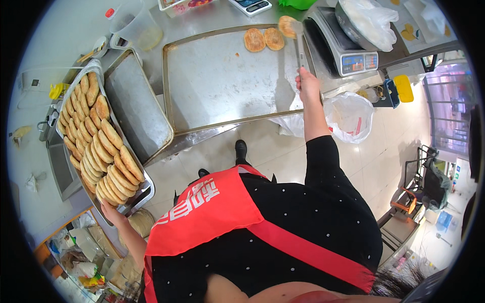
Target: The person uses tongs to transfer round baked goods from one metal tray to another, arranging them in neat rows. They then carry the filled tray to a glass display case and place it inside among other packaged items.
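My right hand (308,86) is closed around the handle of metal tongs (301,51). The far end of the tongs lies over a round browned flatbread (286,26) at the far right corner of a large metal baking tray (227,83). Two more flatbreads, one (254,40) and another (274,39), lie side by side near that tray's far edge. At the left, my left hand (113,215) is against the near end of a tray of stacked flatbreads (100,147). Its fingertips are partly hidden, so whether it grips the tray or the bread is unclear.
A second metal tray (138,110) stands between the bread tray and the large one. A digital scale (333,57) bearing a bowl (356,26) is at the right. Below it hangs a bin with a white plastic liner (350,117). A plastic jug (134,26) stands at the back left.
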Available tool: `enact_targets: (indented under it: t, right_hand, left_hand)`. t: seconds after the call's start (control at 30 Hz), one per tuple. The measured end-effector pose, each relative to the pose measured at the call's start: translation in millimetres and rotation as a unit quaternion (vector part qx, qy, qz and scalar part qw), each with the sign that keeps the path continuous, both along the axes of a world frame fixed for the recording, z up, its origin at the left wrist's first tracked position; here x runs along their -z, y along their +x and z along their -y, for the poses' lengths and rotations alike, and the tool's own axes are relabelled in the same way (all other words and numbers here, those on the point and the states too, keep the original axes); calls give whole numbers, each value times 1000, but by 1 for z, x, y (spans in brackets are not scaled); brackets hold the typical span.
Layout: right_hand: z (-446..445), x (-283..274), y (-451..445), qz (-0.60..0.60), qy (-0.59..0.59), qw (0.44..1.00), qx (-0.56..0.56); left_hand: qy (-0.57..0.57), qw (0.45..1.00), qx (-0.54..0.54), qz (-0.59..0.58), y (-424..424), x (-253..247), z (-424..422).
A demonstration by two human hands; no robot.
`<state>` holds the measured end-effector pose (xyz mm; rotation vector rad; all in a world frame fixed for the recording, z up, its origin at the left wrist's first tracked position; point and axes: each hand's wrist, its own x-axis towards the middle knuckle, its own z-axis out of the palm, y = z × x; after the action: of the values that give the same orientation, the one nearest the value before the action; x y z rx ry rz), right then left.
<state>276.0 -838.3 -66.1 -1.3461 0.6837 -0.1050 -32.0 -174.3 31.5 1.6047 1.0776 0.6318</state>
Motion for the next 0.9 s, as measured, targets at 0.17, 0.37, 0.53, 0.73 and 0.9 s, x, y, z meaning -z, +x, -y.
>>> enact_targets:
  t: [0.17, 0.37, 0.53, 0.73, 0.9]
  right_hand:
    - [-15, 13, -16, -62, 68, 996, -15]
    - [19, 6, -75, -111, 66, 990, -63]
    - [16, 8, -35, -126, 89, 985, -79]
    - [-19, 19, -12, -24, 17, 998, -51]
    - [-71, -45, -90, 54, -64, 992, -92]
  left_hand:
    - [14, 1000, -2, -21, 8, -3, 0]
    - [51, 998, 17, -46, -1, -4, 3]
    - [25, 999, 28, -33, 1, -9, -7]
    - [-66, 997, 36, -20, -32, -15, -49]
    - [-117, 985, 123, -26, -51, -19, -79]
